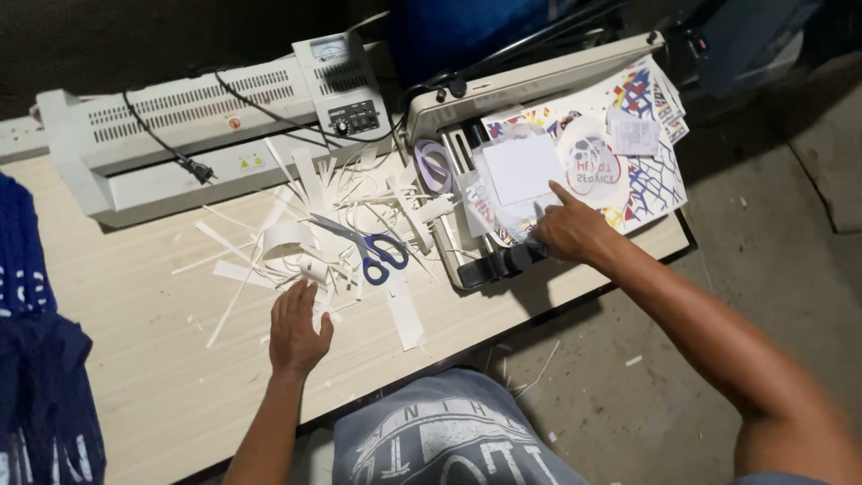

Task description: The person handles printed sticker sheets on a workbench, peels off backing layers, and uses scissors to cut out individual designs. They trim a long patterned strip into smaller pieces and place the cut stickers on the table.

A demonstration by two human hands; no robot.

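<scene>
Fabric, dark blue (36, 359), at table's (135, 359) left edge. White laminator (197, 126) behind. Left hand (296, 330) flat on table, fingers spread, touching paper strips (305, 224); blue-handled scissors (382, 256) just beside. Right hand (573, 232), forefinger extended, other fingers curled, pinching nothing, presses clear sheet (512, 175) on paper trimmer (503, 117) over printed sheets (646, 153).

scissors (382, 258): blue handles, silver blades, lying just right of the paper offcuts
paper offcuts (305, 224): white and cream strips
table (144, 359): pale wood grain under the offcuts
laminator (206, 126): off-white casing, black cord, behind the offcuts
printed sheets (651, 175): white with blue, red and yellow patterns, right of the offcuts
blank card (521, 168): plain white, on the printed sheets
cloth (36, 359): dark blue, white marks, far left of the offcuts
</scene>
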